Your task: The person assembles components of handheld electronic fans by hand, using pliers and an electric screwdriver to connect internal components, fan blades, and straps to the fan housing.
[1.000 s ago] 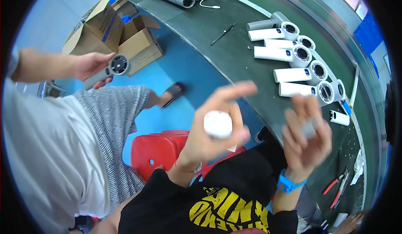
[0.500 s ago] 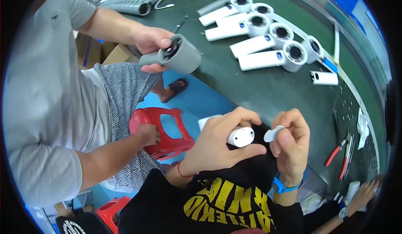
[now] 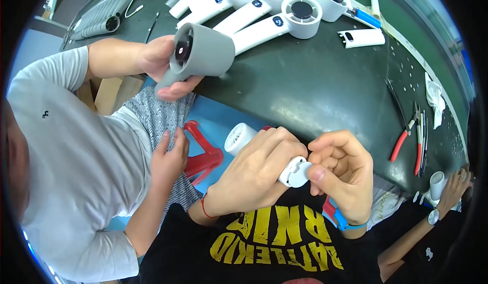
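My left hand [image 3: 253,169] is wrapped round a white handheld fan [image 3: 239,138]. The fan's slatted round head shows beyond my knuckles, and most of its handle is hidden in my grip. Its handle end points toward my right hand [image 3: 343,177], which pinches a small white oval cap [image 3: 302,176] between thumb and fingers. The cap lies against the handle end at a slant, covering part of it; a dark hole is still visible beside it. Whether the cap is seated cannot be seen.
A co-worker at the left holds a grey fan [image 3: 206,50]. White fans [image 3: 302,17] lie at the table's far side, near a white handle shell [image 3: 362,38]. Red-handled pliers [image 3: 399,144] and tools lie at right. Another person's hand [image 3: 454,187] is at far right.
My right hand has brought the white cap left onto the fan's handle end. The view has shifted, and the co-worker's free hand has lifted off the red stool.
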Tool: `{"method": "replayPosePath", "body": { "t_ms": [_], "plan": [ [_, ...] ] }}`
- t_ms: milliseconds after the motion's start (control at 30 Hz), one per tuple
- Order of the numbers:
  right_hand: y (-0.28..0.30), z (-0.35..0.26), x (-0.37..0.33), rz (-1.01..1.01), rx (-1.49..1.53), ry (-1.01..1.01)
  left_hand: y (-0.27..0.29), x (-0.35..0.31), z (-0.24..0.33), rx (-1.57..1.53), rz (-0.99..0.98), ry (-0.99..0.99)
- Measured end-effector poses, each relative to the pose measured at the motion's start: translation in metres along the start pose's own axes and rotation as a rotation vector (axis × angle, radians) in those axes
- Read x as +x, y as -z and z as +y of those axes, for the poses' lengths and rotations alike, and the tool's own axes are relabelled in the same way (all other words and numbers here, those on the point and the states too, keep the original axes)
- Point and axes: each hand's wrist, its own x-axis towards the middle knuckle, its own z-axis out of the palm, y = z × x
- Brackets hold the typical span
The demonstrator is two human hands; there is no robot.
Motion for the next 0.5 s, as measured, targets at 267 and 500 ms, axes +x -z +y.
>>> {"method": "replayPosePath", "body": {
  "t_ms": [267,500],
  "plan": [
    [0.002,0.003,-0.003,0.041,-0.082,0.060,-0.003,0.004,0.002,0.003,-0.008,-0.013],
    [0.003,0.008,-0.002,0.058,-0.133,0.098,-0.001,0.003,-0.001,0.022,-0.041,-0.026]
  ]
}}
